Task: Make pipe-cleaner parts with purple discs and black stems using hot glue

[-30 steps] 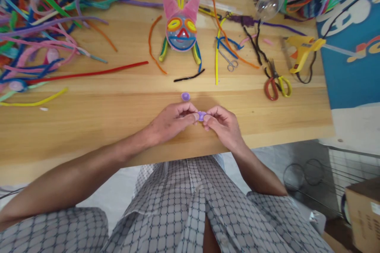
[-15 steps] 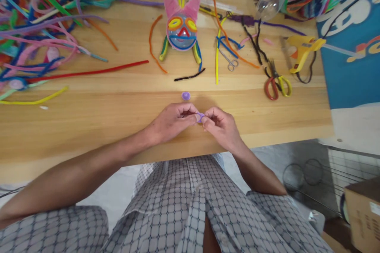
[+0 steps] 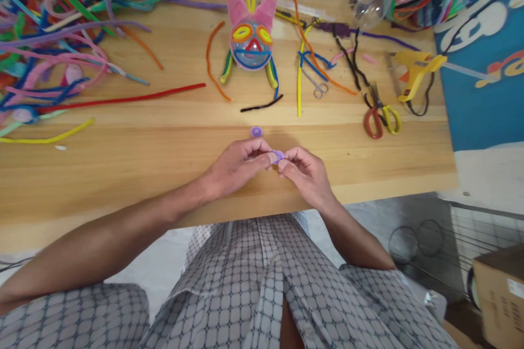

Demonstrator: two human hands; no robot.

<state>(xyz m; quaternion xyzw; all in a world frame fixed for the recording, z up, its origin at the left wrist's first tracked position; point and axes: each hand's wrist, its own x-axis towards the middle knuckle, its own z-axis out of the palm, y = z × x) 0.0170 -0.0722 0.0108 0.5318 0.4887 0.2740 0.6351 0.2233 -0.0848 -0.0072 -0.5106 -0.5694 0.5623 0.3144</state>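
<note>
My left hand (image 3: 239, 168) and my right hand (image 3: 306, 173) meet near the front edge of the wooden table (image 3: 123, 163). Both pinch a small purple coil (image 3: 278, 156) between their fingertips. A second purple coil (image 3: 256, 131) lies on the table just beyond my hands. Further back stands a clear ball figure (image 3: 251, 41) with pink ears, yellow-ringed eyes and pipe-cleaner legs.
A heap of coloured pipe cleaners (image 3: 49, 27) covers the back left. A long red pipe cleaner (image 3: 123, 99) and a black piece (image 3: 262, 105) lie mid-table. Red-and-yellow scissors (image 3: 379, 117), small metal scissors (image 3: 318, 86), a yellow glue gun (image 3: 415, 68) and a clear ball (image 3: 367, 6) sit at the right.
My fingers have shifted slightly on the purple coil and closed in around it. Nothing else on the table has moved.
</note>
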